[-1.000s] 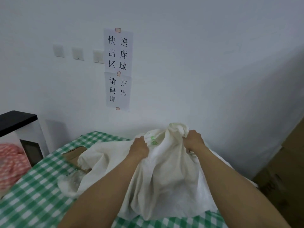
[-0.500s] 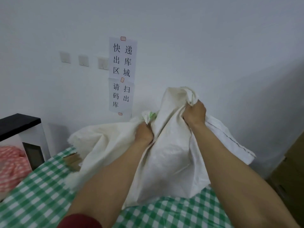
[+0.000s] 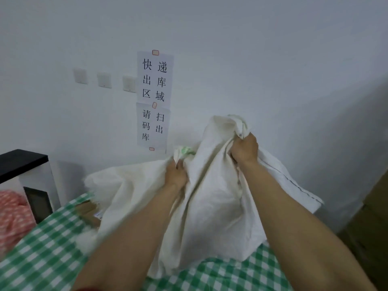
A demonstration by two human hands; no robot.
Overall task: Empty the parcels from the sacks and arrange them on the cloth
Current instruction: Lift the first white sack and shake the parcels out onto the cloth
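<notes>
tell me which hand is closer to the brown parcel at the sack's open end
Left. The left hand grips the sack up and right of the brown parcel; the right hand grips the sack's bunched top, farther right and higher.

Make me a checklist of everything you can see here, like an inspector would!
Surface: green checked cloth covers the table.
Job's things: white sack, held up by both hands, mouth toward the left; a brown cardboard parcel shows at the mouth, blurred and partly hidden.
Clutter: red checked fabric at far left, beside a black-topped cabinet.
Grips: left hand grips bunched sack fabric; right hand grips the sack's raised corner, higher up.
Cables: nothing seen.
Surroundings: white wall with two paper signs and three wall switches; cardboard boxes at right.
</notes>
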